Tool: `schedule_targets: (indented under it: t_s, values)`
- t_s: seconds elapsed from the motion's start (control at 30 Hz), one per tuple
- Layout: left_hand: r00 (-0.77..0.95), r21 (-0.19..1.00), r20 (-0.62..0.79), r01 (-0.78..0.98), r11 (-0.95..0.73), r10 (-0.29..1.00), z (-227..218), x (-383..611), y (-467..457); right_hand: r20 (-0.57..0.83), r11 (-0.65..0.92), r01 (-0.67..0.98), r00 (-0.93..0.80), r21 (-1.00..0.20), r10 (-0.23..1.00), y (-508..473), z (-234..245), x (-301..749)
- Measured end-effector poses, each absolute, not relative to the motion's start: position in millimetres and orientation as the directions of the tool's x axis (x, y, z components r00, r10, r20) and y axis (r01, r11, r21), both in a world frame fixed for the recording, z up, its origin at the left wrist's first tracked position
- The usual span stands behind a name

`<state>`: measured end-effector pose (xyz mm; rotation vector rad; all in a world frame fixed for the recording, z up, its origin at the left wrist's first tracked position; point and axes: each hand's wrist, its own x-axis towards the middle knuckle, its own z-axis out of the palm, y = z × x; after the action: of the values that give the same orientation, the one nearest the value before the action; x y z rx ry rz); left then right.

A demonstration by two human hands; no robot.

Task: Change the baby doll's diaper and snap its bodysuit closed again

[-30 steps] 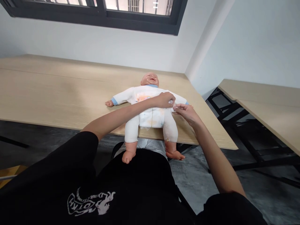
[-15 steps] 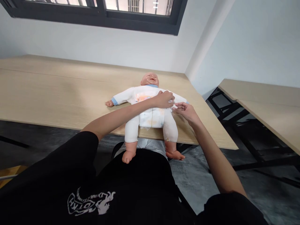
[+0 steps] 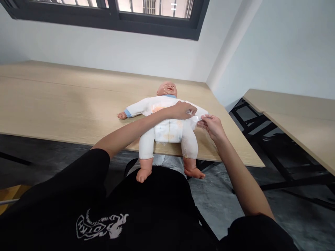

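A baby doll [image 3: 167, 89] in a white suit with blue cuffs lies face up on the table, its lower legs hanging past the front edge. Around its hips is a white diaper [image 3: 167, 131] with faint printed patches. My left hand [image 3: 181, 109] reaches across the doll's belly, fingers curled down at the diaper's right-hand waist edge; the fingertips are partly hidden. Between the thumb and fingers of my right hand [image 3: 213, 126], a white diaper tab [image 3: 195, 119] is pinched and stretched out sideways, beside the doll's arm.
The light wooden table [image 3: 86, 108] runs along the wall below a dark-framed window [image 3: 157, 26]. To the right, another table [image 3: 295, 111] with black legs stands across a gap. A yellowish object [image 3: 13, 195] shows at the lower left.
My right hand has moved slightly outward to the right, and the white tab now stretches between my hands. My left hand has shifted a little to the right. The doll stays put.
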<state>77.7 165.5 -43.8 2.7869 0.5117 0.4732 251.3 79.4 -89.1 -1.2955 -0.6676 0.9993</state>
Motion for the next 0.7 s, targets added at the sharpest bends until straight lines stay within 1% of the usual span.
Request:
schedule_targets:
  t_s: [0.13, 0.17, 0.23, 0.3, 0.33, 0.4, 0.47, 0.53, 0.6, 0.7]
  values:
    - [0.888, 0.179, 0.132, 0.417, -0.891, 0.441, -41.7, 70.4, 174.6, -0.077, 0.042, -0.218, 0.509, -0.975, 0.857, 79.9, -87.3, 252.5]
    - [0.884, 0.164, 0.106, 0.436, -0.885, 0.456, -41.6, 69.1, 175.8, -0.048, 0.074, -0.216, 0.511, -0.974, 0.858, 80.4, -87.9, 253.2]
    - [0.878, 0.174, 0.072, 0.457, -0.872, 0.474, -42.2, 67.8, 175.7, 0.018, 0.133, -0.206, 0.483, -0.97, 0.875, 81.2, -89.6, 254.6]
    - [0.87, 0.209, 0.087, 0.461, -0.863, 0.486, -43.5, 68.5, 173.6, 0.084, 0.179, -0.189, 0.423, -0.965, 0.902, 81.5, -91.3, 255.8]
    - [0.863, 0.238, 0.12, 0.455, -0.858, 0.491, -44.4, 69.5, 172.5, 0.118, 0.201, -0.18, 0.389, -0.963, 0.914, 81.4, -91.9, 256.2]
    - [0.848, 0.335, 0.222, 0.397, -0.854, 0.481, -46.6, 72.1, 171.5, 0.185, 0.251, -0.17, 0.328, -0.953, 0.926, 81.0, -92.6, 256.6]
    - [0.835, 0.456, 0.337, 0.259, -0.852, 0.434, -48.7, 74.4, 172.9, 0.239, 0.291, -0.164, 0.277, -0.943, 0.931, 80.2, -92.8, 256.3]
    - [0.842, 0.537, 0.404, 0.099, -0.838, 0.358, -50.4, 75.6, 175.9, 0.267, 0.308, -0.157, 0.236, -0.938, 0.934, 79.3, -92.8, 255.5]
    - [0.86, 0.568, 0.406, 0.028, -0.823, 0.309, -51.2, 75.6, 178.7, 0.278, 0.309, -0.137, 0.205, -0.941, 0.938, 78.5, -92.7, 254.4]
    - [0.864, 0.599, 0.378, 0.046, -0.799, 0.333, -49.6, 74.3, 179.8, 0.284, 0.306, -0.094, 0.19, -0.948, 0.94, 77.6, -92.1, 252.3]
